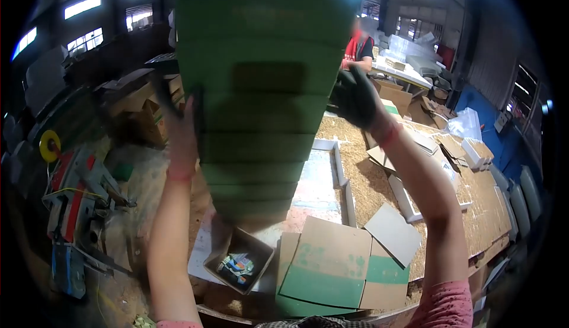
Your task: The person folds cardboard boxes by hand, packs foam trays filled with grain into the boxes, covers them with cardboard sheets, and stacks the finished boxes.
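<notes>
A tall stack of green boxes [255, 108] fills the middle of the view, upright and narrowing toward its lower end. My left hand [184, 120], in a dark glove, presses against its left side with thumb and fingers spread. On the right side, my right hand [358, 96], also dark-gloved, grips the edge with bent fingers; the fingertips are partly hidden. The stack is held between both hands. Below it, an open box [261, 274] contains small colourful paper pieces [237, 267]. Flat green-and-brown cardboard sheets [329, 263] lie beside that box on the table.
A grey card [393, 233] and white-edged trays [338, 156] lie on the table, which is strewn with straw-coloured bits [361, 180]. To the left stands a red-and-grey machine with a yellow reel [50, 145]. Another person [359, 49] works behind, near a white table [409, 74].
</notes>
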Action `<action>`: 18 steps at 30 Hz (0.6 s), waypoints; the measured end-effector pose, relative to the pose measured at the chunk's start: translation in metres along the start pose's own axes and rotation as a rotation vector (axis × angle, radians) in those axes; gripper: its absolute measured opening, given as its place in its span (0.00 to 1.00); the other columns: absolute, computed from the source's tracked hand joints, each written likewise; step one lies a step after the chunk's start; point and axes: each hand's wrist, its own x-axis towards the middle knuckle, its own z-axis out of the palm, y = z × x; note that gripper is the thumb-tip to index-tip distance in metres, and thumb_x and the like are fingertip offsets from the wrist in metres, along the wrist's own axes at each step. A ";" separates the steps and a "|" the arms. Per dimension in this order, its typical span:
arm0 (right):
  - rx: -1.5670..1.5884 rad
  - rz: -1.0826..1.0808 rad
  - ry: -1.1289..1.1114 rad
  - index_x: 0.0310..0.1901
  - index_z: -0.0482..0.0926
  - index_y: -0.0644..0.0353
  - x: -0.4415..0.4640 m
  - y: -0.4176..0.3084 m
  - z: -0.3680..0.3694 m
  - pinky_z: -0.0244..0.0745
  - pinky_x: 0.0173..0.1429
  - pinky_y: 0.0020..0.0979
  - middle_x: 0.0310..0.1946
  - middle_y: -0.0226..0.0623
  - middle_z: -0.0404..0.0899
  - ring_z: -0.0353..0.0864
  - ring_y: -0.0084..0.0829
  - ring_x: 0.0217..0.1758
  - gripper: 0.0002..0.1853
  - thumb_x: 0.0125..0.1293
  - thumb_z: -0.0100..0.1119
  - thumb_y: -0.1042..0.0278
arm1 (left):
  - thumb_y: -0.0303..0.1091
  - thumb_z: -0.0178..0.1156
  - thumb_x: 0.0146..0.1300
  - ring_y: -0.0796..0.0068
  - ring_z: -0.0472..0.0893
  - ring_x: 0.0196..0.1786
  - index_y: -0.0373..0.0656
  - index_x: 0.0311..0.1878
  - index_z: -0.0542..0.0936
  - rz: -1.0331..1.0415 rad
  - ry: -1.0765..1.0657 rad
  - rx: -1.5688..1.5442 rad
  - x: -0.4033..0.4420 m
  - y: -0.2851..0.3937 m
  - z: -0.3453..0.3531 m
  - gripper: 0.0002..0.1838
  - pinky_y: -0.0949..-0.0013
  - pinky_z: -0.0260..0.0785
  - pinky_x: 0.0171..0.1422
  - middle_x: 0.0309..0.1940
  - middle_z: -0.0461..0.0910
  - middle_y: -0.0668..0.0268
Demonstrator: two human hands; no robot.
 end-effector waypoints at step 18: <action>-0.578 0.442 1.122 0.74 0.47 0.70 -0.487 0.135 -0.037 0.47 0.76 0.31 0.71 0.54 0.57 0.52 0.39 0.76 0.44 0.66 0.59 0.53 | 0.44 0.61 0.65 0.38 0.60 0.68 0.25 0.69 0.54 -0.480 -1.154 0.842 -0.405 0.026 0.047 0.41 0.57 0.56 0.72 0.66 0.59 0.35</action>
